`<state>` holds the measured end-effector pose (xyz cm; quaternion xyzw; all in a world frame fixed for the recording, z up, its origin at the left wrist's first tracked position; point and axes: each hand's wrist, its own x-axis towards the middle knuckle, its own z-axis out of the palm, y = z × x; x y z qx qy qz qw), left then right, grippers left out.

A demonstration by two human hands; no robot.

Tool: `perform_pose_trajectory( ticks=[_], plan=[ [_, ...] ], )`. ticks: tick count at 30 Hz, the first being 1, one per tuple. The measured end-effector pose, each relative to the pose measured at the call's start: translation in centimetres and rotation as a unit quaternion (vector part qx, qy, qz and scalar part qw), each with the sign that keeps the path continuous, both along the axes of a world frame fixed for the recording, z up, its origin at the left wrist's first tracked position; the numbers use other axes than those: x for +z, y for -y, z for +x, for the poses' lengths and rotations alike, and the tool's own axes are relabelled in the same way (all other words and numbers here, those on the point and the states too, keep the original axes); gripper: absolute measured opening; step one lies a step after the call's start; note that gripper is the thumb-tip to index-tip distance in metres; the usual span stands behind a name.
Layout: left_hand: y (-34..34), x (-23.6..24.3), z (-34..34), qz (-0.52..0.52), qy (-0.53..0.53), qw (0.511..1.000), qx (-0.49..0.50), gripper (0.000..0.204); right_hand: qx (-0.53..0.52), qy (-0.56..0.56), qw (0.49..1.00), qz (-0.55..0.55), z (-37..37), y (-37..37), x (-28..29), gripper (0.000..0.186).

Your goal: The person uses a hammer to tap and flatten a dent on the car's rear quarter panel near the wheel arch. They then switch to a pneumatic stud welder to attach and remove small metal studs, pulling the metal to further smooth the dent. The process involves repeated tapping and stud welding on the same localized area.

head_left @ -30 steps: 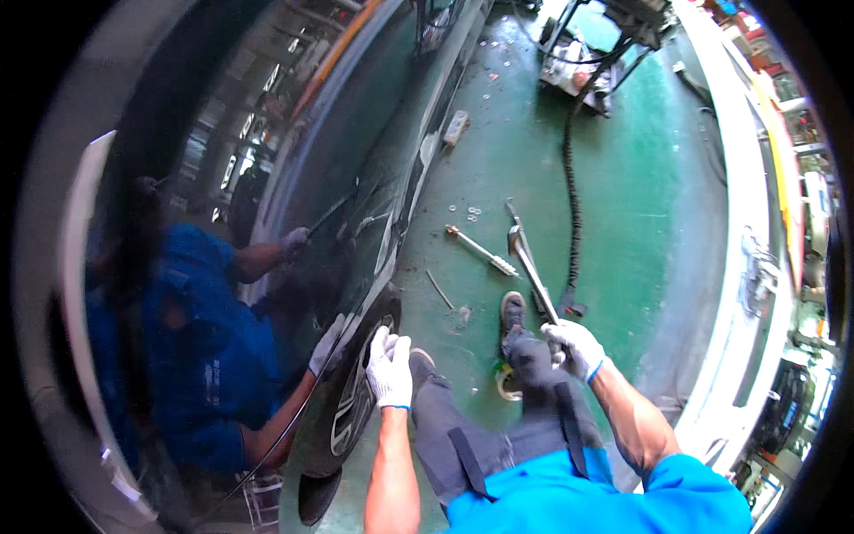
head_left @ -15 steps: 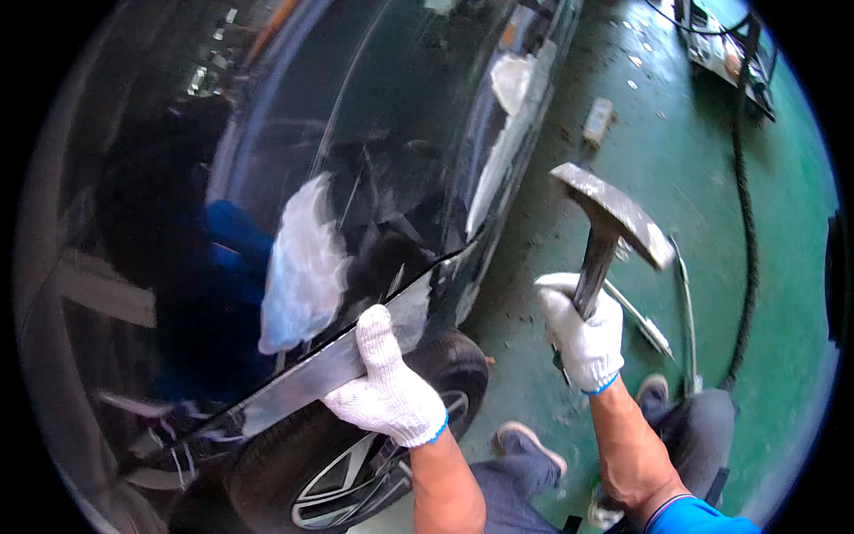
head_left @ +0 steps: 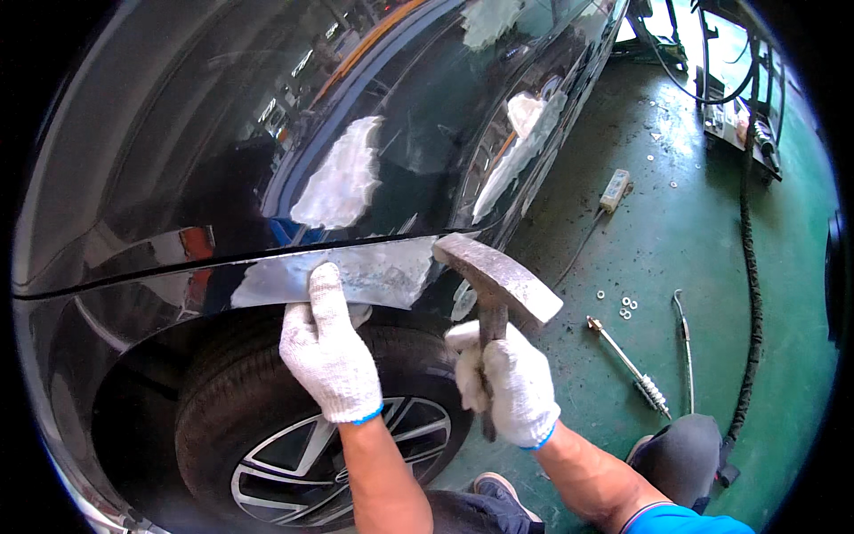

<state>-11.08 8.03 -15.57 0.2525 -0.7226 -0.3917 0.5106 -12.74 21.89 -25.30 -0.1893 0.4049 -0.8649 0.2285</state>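
My right hand (head_left: 519,387), in a white knit glove, is wrapped round the dark handle of a hammer (head_left: 503,276). Its worn metal head is raised close to the right end of a bare-metal patch (head_left: 382,271) on the black car panel; I cannot tell whether they touch. At the wheel arch edge, my gloved left hand (head_left: 334,356) grips the lip. One digit lies up against the bare metal, while the others go under the edge, partly hidden. Below both hands is the tire (head_left: 222,400) with its spoked wheel (head_left: 302,458).
More sanded patches (head_left: 342,173) mark the glossy car body. On the green floor lie a slide-hammer-like rod (head_left: 627,365), a hooked rod (head_left: 684,343), several small rings (head_left: 628,303) and a power strip (head_left: 615,190). A thick black cable (head_left: 752,267) runs along the right, beside a wheeled stand (head_left: 743,125).
My right hand has brought the hammer left and closer to the wheel arch. The left hand still holds the arch edge, further from the patch's right end. The view has shifted.
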Motion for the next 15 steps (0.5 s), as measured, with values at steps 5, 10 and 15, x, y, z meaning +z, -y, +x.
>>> perform_pose_trajectory(
  ticks=[5, 10, 15],
  plan=[
    [-0.1, 0.9, 0.9, 0.016, 0.090, 0.996, 0.014, 0.040, 0.067, 0.075, 0.994, -0.052, 1.4, 1.8, 0.7, 0.036],
    [0.2, 1.2, 1.2, -0.019, 0.105, 0.994, 0.007, 0.045, 0.050, 0.058, 0.996, -0.041, 1.8, 3.3, 1.2, 0.038],
    [0.3, 1.0, 1.2, -0.010, 0.094, 0.995, -0.004, 0.045, 0.034, 0.084, 0.992, -0.085, 2.2, 4.6, 1.2, 0.039]
  ],
)
